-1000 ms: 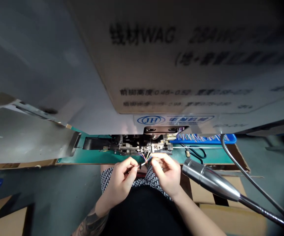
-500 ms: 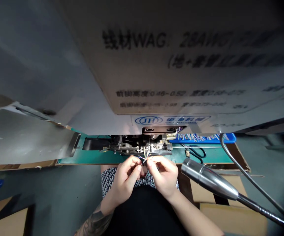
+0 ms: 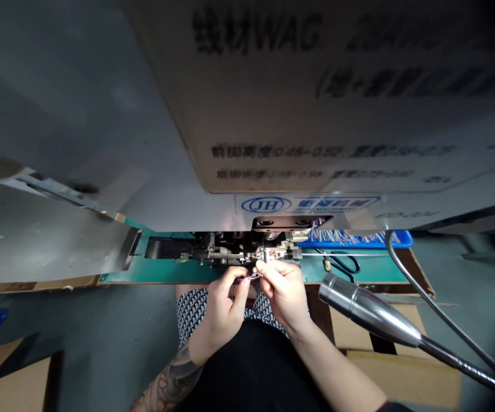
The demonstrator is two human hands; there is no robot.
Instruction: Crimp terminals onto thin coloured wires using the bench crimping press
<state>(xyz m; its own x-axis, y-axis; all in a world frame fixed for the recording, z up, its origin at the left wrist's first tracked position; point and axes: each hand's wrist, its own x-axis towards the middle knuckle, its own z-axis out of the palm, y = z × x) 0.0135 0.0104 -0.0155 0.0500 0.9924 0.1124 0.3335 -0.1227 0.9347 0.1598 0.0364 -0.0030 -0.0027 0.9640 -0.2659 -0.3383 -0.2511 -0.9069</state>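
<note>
Pinching wires [image 3: 252,277] | left hand [image 3: 225,303] grip closed | right hand [image 3: 286,294] grip closed, now nearer mechanism [image 3: 232,255]

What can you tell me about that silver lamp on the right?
The lamp looks like shiny silver metal: a blunt, ringed cylindrical head tapering into a slender neck. It slants, the blunt end upper left, the neck running lower right. It is to the right of the right hand, which does not touch it. Whether it is lit I can't tell.

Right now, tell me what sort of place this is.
Probably a wire-processing workshop: a large machine marked JH, a blue tray of multicolored wires and a gooseneck work lamp.
</note>
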